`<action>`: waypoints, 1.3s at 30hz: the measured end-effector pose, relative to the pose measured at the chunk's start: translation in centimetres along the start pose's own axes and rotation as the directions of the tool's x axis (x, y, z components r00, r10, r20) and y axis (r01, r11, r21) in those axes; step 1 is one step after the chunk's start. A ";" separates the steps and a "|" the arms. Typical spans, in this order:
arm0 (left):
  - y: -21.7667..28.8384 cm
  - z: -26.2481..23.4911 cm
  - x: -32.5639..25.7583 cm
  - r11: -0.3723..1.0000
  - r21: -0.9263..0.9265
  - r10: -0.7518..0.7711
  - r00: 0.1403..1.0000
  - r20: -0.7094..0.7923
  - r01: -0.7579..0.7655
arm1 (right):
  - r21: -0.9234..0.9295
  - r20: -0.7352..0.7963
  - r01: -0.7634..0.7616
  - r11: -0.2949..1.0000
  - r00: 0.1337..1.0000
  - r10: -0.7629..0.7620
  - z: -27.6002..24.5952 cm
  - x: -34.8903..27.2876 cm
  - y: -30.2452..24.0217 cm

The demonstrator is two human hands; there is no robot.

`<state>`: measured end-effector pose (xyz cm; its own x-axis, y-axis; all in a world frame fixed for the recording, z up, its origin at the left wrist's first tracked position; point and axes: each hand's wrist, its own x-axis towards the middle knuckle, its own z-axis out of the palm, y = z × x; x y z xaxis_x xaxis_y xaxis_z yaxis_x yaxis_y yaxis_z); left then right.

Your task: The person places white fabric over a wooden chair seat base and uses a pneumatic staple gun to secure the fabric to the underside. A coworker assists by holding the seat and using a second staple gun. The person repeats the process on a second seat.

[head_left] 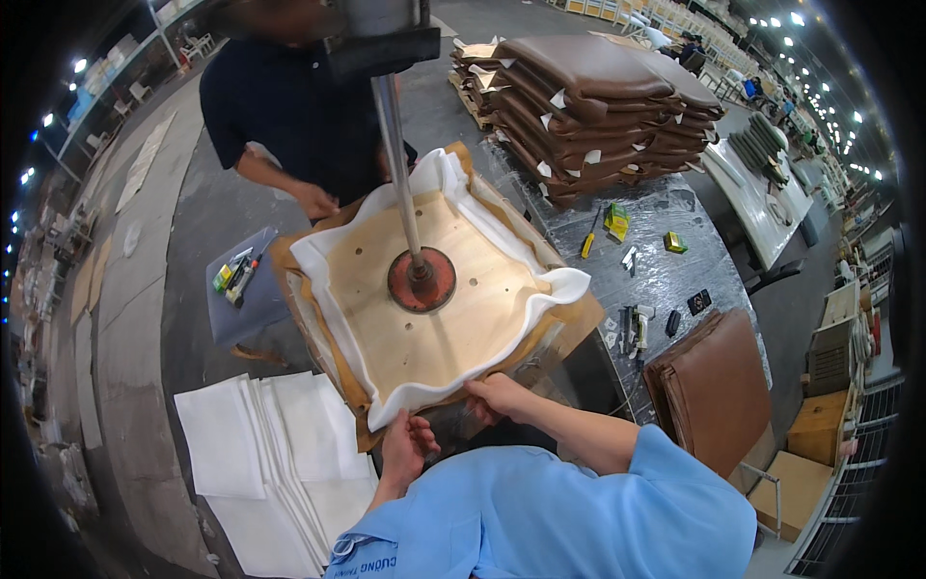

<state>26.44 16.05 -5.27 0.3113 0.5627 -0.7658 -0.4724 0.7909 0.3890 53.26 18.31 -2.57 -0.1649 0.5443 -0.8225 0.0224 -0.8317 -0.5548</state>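
Clock directions run from the panel's centre.

Item: square wooden panel (434,340), pale, drilled with holes; lies face up in front of the person. Fitted around its rim: white padding (569,286), wavy, over a tan sheet (577,320).
At centre: red disc (440,289) resting on the wood, at the foot of an upright metal pole (397,159).
Right hand (492,398), 5 o'clock: thumb and fingers clamped on the padding's near edge.
Left hand (409,446), 6 o'clock: fingers curled, tips at the padding's near corner; cannot tell whether they grip it.
Co-worker (299,116), 11 o'clock: dark shirt, one hand near the panel's edge.
Brown upholstery stack (598,111), between 1 and 2 o'clock.
Wrapped table (712,275), 3 o'clock: bears yellow-handled tool (587,245), two yellow-green boxes (617,222).
Folded brown sheets (709,391), 4 o'clock.
White sheets (224,429), between 7 and 8 o'clock, overlapping.
Grey-blue sheet (231,323), 9 o'clock: small tools upon it.
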 end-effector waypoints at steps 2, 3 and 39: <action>0.2 0.2 0.2 0.992 0.091 -0.091 0.993 0.077 0.084 | 0.012 0.038 -0.059 0.998 0.998 0.059 -3.9 -1.8 0.5; 0.2 0.3 0.3 0.972 0.152 -0.191 0.978 0.079 0.178 | 0.032 -0.006 -0.092 0.995 0.996 0.092 -6.4 -2.6 0.4; -1.6 17.6 3.0 0.736 0.623 0.310 0.950 0.034 -0.263 | 0.130 0.221 0.181 0.975 0.953 -0.206 -24.0 -2.1 -4.8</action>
<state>42.64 20.73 0.89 0.1774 0.7880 -0.5896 0.0844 0.5847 0.8069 77.15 23.81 -1.23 -0.3799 0.6661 -0.6419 -0.1359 -0.7266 -0.6735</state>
